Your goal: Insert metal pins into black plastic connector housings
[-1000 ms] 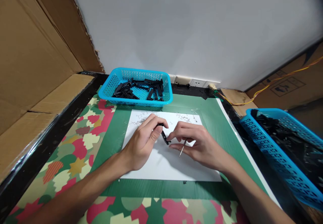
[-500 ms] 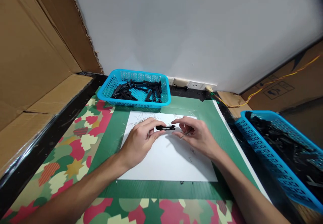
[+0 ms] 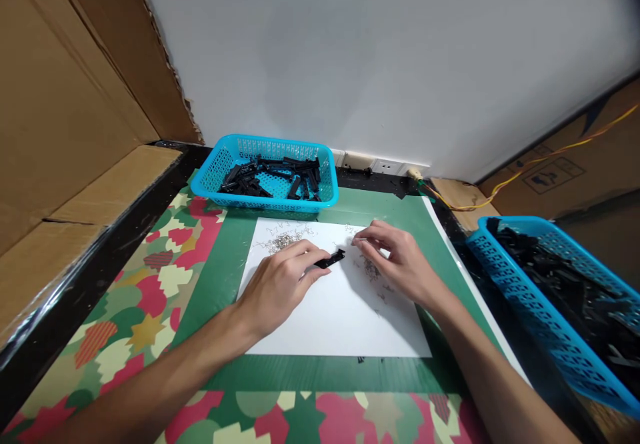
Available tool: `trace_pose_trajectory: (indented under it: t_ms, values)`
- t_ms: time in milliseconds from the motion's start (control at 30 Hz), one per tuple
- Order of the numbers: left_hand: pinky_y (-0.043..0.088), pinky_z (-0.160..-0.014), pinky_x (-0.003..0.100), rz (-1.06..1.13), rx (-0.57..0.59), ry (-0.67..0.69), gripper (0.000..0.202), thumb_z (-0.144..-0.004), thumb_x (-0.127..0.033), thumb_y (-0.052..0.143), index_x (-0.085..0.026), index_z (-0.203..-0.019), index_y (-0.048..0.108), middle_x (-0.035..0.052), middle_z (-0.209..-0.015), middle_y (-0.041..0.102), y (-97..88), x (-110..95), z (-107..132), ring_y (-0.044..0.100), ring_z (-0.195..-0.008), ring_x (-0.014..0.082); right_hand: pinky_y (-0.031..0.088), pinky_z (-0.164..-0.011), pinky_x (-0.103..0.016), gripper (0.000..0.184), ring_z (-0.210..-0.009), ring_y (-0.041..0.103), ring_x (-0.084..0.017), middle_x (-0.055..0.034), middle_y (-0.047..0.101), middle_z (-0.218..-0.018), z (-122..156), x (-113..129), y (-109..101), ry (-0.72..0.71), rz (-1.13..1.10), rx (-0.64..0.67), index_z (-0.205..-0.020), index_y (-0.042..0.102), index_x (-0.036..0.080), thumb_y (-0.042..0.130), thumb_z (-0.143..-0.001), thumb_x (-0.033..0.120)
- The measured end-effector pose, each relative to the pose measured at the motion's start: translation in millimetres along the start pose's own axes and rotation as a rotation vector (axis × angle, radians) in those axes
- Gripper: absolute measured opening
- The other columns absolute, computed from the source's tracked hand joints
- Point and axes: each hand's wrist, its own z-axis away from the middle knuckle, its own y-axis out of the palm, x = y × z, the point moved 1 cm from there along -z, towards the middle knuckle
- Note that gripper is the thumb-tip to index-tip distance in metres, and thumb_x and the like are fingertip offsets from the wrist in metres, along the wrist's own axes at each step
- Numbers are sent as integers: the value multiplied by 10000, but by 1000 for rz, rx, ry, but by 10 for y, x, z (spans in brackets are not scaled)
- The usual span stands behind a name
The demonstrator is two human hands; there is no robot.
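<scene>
My left hand (image 3: 283, 277) pinches a slim black plastic part (image 3: 331, 260) between thumb and fingers, its free end pointing right and slightly up. A short gap to the right, my right hand (image 3: 397, 257) has thumb and forefinger closed on a thin, pale metal piece (image 3: 359, 240), mostly covered by the fingers. Both hands are above a white sheet of paper (image 3: 330, 324). Beyond the left hand lies a pile of tiny metal pieces (image 3: 285, 241). A second scatter of small metal pieces (image 3: 371, 271) lies below my right fingers, partly in shadow.
A blue basket (image 3: 265, 203) with several black parts stands at the back against the wall. Another blue basket (image 3: 530, 311), full of black parts, is at the right. Sockets (image 3: 387, 166) and a yellow cable (image 3: 495, 191) run behind. Cardboard (image 3: 75, 191) borders the left.
The black part has tilted, its right end rising, and my left hand has turned with it. My right hand has shifted slightly up and right; the thin rod that stuck out below its fingers no longer shows there.
</scene>
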Motion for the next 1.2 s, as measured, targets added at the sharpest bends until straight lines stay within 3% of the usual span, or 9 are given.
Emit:
trace_pose_trajectory:
  t_ms: [300, 600, 800, 967, 1200]
  values:
    - [556, -836, 325, -49, 6, 23, 206, -1041, -238, 657, -217, -1236, 722, 45, -1098, 728, 0, -20, 18, 699, -967, 196, 388, -691, -308, 189, -820, 622, -209, -64, 723, -935, 14, 81, 183, 21, 232, 60, -980, 713, 203, 569, -1046, 305]
    - [552, -853, 320, -32, 2, 10, 198, -1038, -253, 665, -227, -1223, 729, 39, -1088, 726, 14, 0, 25, 703, -960, 192, 392, -689, -307, 162, -792, 610, -205, -47, 701, -824, 3, 53, 238, -1, 191, 52, -949, 751, 193, 596, -993, 213]
    - [532, -813, 307, 12, 14, -13, 180, -1051, -260, 645, -222, -1202, 735, 33, -1065, 721, 9, -19, 7, 689, -924, 176, 372, -647, -301, 127, -709, 589, -186, -32, 684, -733, 6, 32, 293, 20, 157, -47, -857, 782, 185, 665, -879, 140]
    - [488, -746, 284, 60, 22, -37, 159, -1055, -226, 635, -230, -1180, 733, 15, -1030, 713, -7, -30, -17, 670, -873, 153, 356, -657, -296, 171, -687, 533, -164, -1, 608, -650, 14, 28, 334, -79, 177, -68, -736, 725, 183, 658, -839, 64]
    - [482, -751, 288, 87, 30, -34, 171, -1052, -225, 639, -238, -1184, 747, 18, -1013, 711, -14, -4, -19, 651, -839, 151, 352, -651, -312, 400, -641, 469, -158, 2, 514, -591, 41, 2, 403, -171, 240, -175, -572, 528, 196, 588, -965, 145]
